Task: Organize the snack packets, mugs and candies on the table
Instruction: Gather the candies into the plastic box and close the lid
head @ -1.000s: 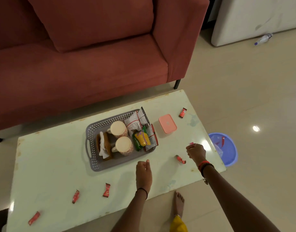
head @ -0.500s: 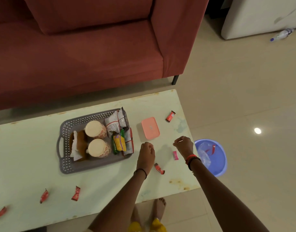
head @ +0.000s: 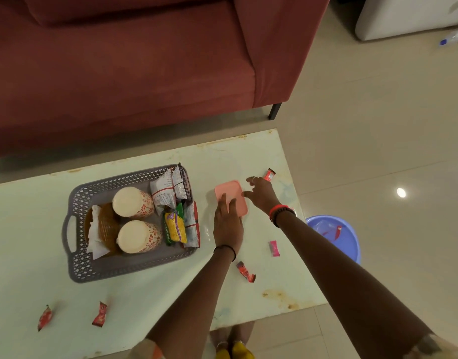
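Observation:
A grey perforated tray [head: 79, 265] on the pale table [head: 150, 288] holds two upturned floral mugs [head: 133, 202] [head: 140, 237] and several snack packets [head: 171, 193], one green and yellow [head: 175, 228]. A small pink lidded box [head: 229, 190] lies right of the tray. My left hand [head: 228, 224] is open with its fingers resting on the box's near side. My right hand [head: 261, 194] is open at the box's right edge. Red candies lie scattered: one [head: 270, 174] beyond my right hand, one [head: 245, 272] near my left wrist, two [head: 99, 314] [head: 44, 317] at the front left. A pink candy [head: 274, 247] lies under my right forearm.
A red sofa [head: 134, 66] runs along the table's far side. On the floor to the right stands a blue plastic tub [head: 348, 244] with wrappers inside. A plastic bottle [head: 454, 36] lies on the floor at the far right. My feet show below the table's front edge.
Both hands were closed fists near the table's front; they have moved forward to the pink box and opened. The pink candy now lies on the table.

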`<state>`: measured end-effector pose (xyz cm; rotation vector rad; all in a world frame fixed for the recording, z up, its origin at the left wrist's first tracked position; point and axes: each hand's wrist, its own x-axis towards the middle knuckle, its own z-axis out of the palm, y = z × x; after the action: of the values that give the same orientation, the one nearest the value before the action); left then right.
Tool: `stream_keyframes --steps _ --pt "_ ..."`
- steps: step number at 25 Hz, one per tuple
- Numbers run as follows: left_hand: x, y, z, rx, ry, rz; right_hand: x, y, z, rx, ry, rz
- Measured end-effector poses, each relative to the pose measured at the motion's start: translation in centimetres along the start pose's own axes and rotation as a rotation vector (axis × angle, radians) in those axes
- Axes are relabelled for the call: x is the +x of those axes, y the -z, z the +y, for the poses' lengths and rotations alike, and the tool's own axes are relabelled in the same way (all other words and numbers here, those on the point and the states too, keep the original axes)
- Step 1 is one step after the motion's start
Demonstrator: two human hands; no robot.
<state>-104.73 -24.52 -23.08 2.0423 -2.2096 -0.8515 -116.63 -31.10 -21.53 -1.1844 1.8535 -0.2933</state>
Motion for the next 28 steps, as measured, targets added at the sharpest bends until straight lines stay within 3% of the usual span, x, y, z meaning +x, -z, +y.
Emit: stream_keyframes --steps 7,13,28 --pt "0.3 -0.4 -0.8 -0.009 -0.010 0.043 2.1 -2.0 -2.1 -0.322 0.159 -0.057" --pt "0.3 0.2 -0.9 -0.015 -0.030 0.025 2.7 -1.9 -3.1 -0.444 0.156 -0.060" --pt "0.2 1.3 -1.4 0.028 -0.024 -0.054 2.2 -2.1 -4.1 -0.470 0.158 0.001"
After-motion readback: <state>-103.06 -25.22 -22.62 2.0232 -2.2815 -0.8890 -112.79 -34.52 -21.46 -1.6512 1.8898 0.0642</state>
